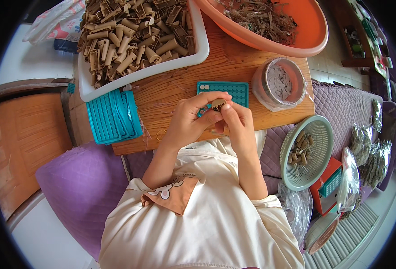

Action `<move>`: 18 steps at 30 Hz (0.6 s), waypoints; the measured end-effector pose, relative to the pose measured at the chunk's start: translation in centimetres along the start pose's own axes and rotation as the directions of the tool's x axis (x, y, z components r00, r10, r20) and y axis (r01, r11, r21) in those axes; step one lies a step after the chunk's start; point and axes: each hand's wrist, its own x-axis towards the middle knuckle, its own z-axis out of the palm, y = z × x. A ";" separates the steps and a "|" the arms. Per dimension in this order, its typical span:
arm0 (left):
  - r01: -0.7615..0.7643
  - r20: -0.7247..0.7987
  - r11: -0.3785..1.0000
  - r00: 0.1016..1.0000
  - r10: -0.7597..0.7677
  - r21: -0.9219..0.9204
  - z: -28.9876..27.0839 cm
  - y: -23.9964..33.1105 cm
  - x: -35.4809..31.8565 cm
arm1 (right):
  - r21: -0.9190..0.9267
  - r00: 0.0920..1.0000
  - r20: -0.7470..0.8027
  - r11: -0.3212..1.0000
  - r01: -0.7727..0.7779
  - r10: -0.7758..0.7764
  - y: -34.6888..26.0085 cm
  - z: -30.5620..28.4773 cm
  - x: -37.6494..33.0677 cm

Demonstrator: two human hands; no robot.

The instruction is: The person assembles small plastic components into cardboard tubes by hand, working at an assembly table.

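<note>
Both my hands meet over the near edge of the wooden table, fingertips closed round a small tan plastic part (218,104). My left hand (192,116) grips it from the left between thumb and fingers. From the right, my right hand (237,120) pinches the same part. The part's curved end faces up; the rest is hidden by my fingers. Just beyond them lies a teal tray with round cells (236,93), partly covered by my hands. A few small round white pieces (204,87) sit in its left cells.
A white bin (202,51) heaped with tan plastic parts (126,40) stands at the far left. Stacked teal trays (108,117) hang at the table's left edge. An orange basin (312,42) holds clear strips. A lined tub (257,85) contains flat pale pieces; a green basket (325,152) sits right.
</note>
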 end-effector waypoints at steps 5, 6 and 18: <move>-0.246 -0.246 0.966 0.944 0.220 -0.080 0.8 -0.7 0.3 | -0.177 0.962 -0.145 0.963 0.206 -0.232 0.6 0.8 -0.4; -0.200 -0.323 0.972 0.934 0.153 -0.119 0.9 -0.6 0.2 | -0.342 0.928 -0.182 0.906 0.251 -0.326 0.2 0.9 -0.7; -0.084 -0.368 0.910 0.927 -0.078 -0.406 2.1 0.6 -0.4 | -0.556 0.819 -0.154 0.733 0.391 -0.553 1.2 1.2 -0.5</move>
